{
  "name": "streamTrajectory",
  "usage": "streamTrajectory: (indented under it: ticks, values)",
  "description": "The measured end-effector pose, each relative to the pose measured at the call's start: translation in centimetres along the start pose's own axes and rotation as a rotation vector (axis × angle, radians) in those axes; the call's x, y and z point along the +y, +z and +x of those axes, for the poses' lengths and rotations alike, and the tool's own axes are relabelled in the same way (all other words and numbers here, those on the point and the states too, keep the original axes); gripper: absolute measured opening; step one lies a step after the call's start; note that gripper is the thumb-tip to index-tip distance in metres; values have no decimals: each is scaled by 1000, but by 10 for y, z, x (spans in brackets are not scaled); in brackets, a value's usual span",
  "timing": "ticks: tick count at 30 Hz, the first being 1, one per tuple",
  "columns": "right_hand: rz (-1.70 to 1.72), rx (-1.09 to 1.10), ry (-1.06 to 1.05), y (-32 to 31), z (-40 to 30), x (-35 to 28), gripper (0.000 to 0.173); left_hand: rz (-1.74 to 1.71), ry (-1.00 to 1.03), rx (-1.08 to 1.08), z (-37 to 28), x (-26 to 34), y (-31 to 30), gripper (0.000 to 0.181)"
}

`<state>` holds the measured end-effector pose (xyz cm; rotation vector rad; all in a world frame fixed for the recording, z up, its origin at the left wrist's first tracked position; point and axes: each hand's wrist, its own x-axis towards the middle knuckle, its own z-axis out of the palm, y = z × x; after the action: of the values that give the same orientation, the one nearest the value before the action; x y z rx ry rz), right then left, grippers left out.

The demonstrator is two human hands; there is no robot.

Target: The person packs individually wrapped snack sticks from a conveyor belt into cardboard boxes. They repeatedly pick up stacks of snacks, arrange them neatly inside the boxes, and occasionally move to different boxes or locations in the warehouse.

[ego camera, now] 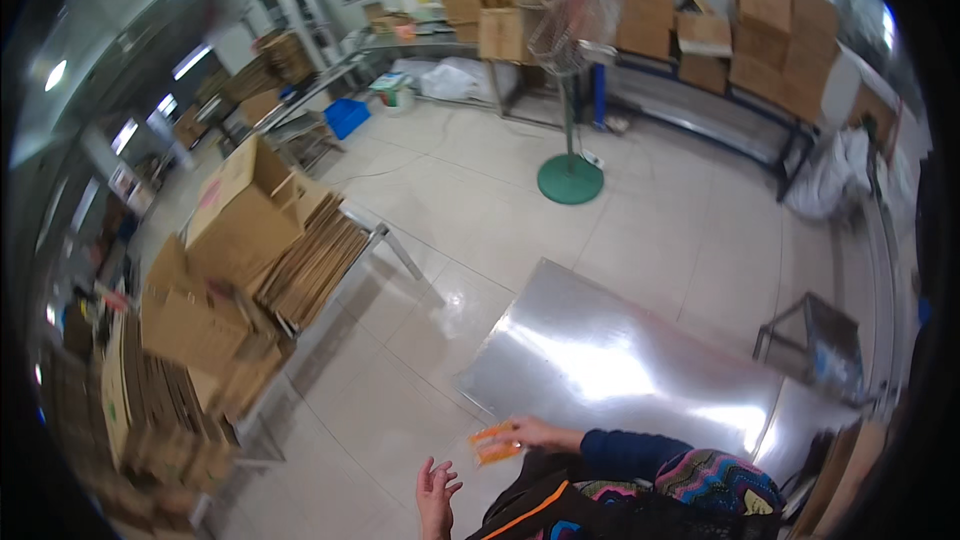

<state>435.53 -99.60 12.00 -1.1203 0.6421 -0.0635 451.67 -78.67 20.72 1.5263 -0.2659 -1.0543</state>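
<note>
Near the bottom of the view, my right hand point(531, 433) is closed on an orange and clear plastic packet point(495, 444), held close to the near edge of a shiny metal table point(555, 315). Lower and to the left, my left hand point(436, 491) is raised over the floor, its fingers apart and slightly curled, with nothing in it. A gap separates it from the packet. The right arm wears a dark blue sleeve. Part of the packet is hidden behind my right fingers.
Left stands a table loaded with flattened cardboard point(319, 259) and an open carton point(240, 217). A pedestal fan with a green base point(570, 178) is ahead. More cartons point(784, 37) line the back bench. A metal stool point(832, 345) stands right, below a white sack point(832, 176).
</note>
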Motion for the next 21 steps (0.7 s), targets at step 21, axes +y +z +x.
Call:
streamTrajectory:
  ticks: [21]
  values:
    - [1032, 1340, -75, -93, 180, -45, 37, 776, 226, -786, 707, 272, 143, 29]
